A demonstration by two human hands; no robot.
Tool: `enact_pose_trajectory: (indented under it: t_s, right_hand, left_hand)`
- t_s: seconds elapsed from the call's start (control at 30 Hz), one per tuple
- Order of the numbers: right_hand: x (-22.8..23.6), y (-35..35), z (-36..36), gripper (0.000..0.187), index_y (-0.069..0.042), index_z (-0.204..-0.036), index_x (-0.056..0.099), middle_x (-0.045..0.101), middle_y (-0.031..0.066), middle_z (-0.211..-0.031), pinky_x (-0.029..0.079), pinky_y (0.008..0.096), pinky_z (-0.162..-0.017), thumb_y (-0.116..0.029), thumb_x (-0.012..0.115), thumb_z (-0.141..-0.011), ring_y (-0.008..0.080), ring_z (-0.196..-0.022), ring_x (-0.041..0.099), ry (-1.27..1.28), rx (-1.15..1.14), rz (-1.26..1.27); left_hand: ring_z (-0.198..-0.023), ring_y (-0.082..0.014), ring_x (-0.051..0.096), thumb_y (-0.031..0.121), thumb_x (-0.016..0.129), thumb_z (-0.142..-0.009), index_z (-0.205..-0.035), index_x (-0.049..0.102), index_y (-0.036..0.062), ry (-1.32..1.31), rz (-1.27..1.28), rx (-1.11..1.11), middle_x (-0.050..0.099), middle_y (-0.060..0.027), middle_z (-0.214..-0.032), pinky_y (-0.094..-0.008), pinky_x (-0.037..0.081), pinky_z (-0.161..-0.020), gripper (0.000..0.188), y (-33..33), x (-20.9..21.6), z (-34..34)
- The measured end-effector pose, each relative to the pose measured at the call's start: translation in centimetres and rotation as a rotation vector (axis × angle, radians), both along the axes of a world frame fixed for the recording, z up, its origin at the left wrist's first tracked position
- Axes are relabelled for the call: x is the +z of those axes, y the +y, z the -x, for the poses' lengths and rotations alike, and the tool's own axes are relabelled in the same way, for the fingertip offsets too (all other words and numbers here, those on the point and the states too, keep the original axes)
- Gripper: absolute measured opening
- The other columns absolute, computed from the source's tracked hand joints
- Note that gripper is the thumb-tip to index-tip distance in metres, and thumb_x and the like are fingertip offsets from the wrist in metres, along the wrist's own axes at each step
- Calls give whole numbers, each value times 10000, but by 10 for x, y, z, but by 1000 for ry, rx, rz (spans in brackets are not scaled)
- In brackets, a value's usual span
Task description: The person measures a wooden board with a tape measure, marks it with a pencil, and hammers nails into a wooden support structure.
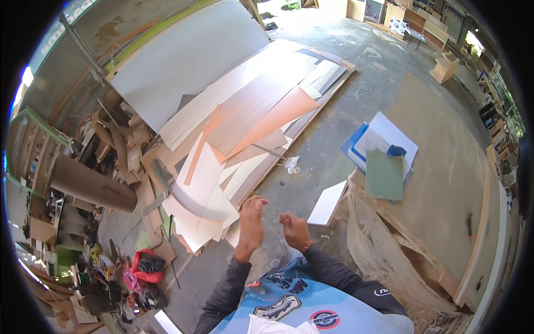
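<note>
2 bare hands up nr the near end of 1 big sheet pile (261, 125). L hand (250, 228): seen against the pile's near R edge, fingers loosely bent w/ gaps, nothing visible in it. R hand (296, 231): just R of same end, fingers curled in; can't tell if closed all the way or w/ anything small inside. Hands apart from e/o. 2 dark sleeves (228, 292), 1 per arm.

Pile = many flat sheets, white, wood-tone + orange, overlapping at odd angles; exact ct n/a, lower ones hidden. 1 large pale board (183, 67) slants along pile's far L side.

R of pile, near end: 1 white panel (327, 205), tilted. Further R of pile: 1 green sheet (384, 177) on 1 white sheet (386, 131), plus 1 small dk blue scrap (396, 151); these on 1 wide brown board (445, 150). Same board, farthest R of pile: 1 hammer (469, 225). Just off pile's R edge, on floor: 1 crumpled white scrap (291, 163).

L of pile: 1 brown roll (92, 185). Below-L of pile: 1 red bag (146, 270) amid misc clutter.
</note>
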State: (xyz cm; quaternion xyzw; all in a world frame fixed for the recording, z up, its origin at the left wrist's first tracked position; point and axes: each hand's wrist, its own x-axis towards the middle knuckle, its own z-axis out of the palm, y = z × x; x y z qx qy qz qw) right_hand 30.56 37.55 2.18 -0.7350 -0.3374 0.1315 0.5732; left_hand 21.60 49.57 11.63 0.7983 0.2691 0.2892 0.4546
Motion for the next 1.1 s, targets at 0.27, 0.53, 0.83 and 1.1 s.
enact_pose_trajectory:
  t_s: [0.27,0.53,0.83,1.1]
  right_hand:
    - [-58,70,-174,301,-57,-798,640,658,156,-718,481,476,-628,-346,631,-881,394,-690,641,1,-358,287]
    - [-66,141,-355,290,-61,-849,693,674,147,-1013,407,582,-859,-305,543,-889,357,-959,629,-86,-329,599]
    - [-60,134,-497,324,-55,-856,700,702,153,-933,377,637,-912,-336,546,-906,363,-929,662,-11,-678,944]
    - [-38,173,-710,322,-11,-898,686,689,219,-891,516,449,-823,-317,587,-912,371,-886,676,287,-567,676]
  left_hand:
    - [-923,-253,683,594,261,-1023,-1072,644,-12,148,726,97,696,-153,-974,-373,490,-839,719,195,-137,-51]
    - [-795,-347,671,649,247,-975,-1095,605,-58,762,862,524,671,-200,-878,-456,512,-717,802,330,-248,13]
    - [-762,-360,689,538,348,-991,-1156,575,-29,1148,759,71,679,-216,-943,-512,510,-696,632,469,-268,-260]
    - [-653,-311,680,316,559,-950,-1085,574,-2,1066,481,-114,664,-174,-812,-421,512,-509,346,647,-292,-684]
